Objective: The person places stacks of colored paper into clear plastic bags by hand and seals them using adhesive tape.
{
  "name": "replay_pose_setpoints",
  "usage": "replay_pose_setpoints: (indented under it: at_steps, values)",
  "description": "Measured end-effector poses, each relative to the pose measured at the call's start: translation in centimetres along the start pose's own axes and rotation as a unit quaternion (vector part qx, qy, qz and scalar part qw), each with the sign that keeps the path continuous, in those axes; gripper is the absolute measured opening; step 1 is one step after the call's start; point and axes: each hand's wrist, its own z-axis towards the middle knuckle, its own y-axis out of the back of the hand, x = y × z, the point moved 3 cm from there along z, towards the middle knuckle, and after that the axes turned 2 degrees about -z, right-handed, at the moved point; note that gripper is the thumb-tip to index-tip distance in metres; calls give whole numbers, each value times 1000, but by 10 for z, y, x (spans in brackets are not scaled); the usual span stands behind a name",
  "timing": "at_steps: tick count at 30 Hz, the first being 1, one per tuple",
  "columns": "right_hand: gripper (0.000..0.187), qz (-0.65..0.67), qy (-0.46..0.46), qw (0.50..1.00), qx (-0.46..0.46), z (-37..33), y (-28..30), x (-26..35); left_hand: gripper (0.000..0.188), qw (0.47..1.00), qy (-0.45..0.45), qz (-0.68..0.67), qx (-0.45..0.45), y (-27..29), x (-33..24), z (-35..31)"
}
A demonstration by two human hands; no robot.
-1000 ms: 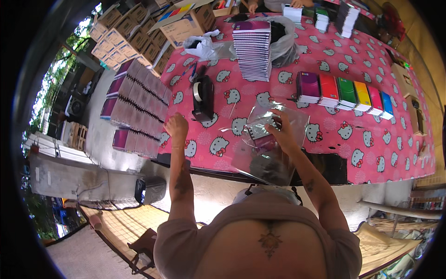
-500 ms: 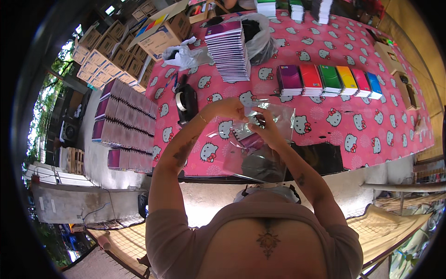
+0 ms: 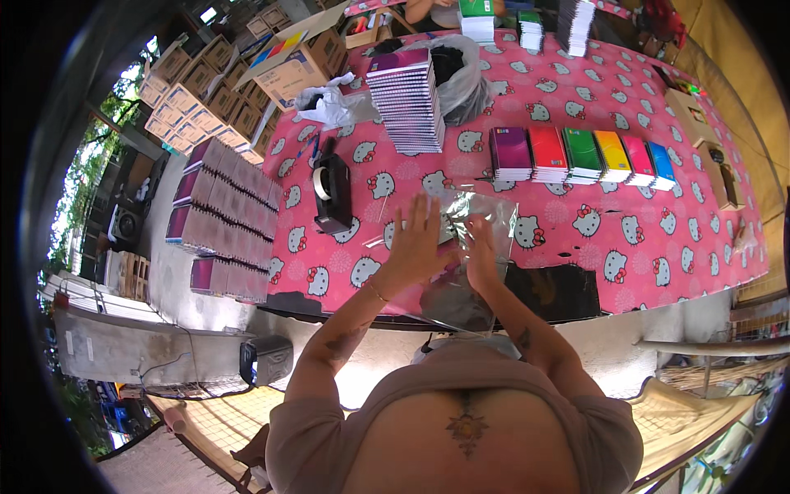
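A clear plastic sheet or bag (image 3: 502,216) lies wrinkled on the pink table near the front edge, its shiny lower part reaching over that edge. My left hand (image 3: 417,243) rests flat on its left side, fingers spread. Alongside, my right hand (image 3: 480,253) is held over the plastic with its fingers stretched out. A bit of purple shows through between the hands; what it belongs to is mostly hidden. To the left of my left hand stands a black tape dispenser (image 3: 333,202) with a roll of tape.
Colored notebooks (image 3: 547,152) stand in a row of short stacks at right. A tall notebook stack (image 3: 407,107) rises beyond my hands, beside a plastic bag (image 3: 465,78). More notebooks (image 3: 222,202) are piled at left, near cardboard boxes (image 3: 300,70). Another person (image 3: 436,12) is across the table.
Both hands have moved toward me from the plastic's upper part. The fingers that were pinching at it are now stretched out, the left ones spread flat.
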Motion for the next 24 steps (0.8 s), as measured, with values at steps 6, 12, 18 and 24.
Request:
replay_pose_setpoints:
  at_steps: [6, 12, 18, 24]
  values:
    - [45, 22, -397, 888, 231, -56, 13, -48, 78, 961, 186, -155, 134, -15, 21, -14]
    - [61, -12, -112, 978, 176, -17, -7, 17, 75, 642, 392, -659, 3, -42, 26, -99]
    - [87, -516, 17, 784, 345, 10, 2, 43, 101, 741, 252, -622, 12, -34, 32, -97]
    - [55, -292, 24, 920, 258, -1, -3, 29, 41, 730, 399, -554, -29, -21, 10, -68]
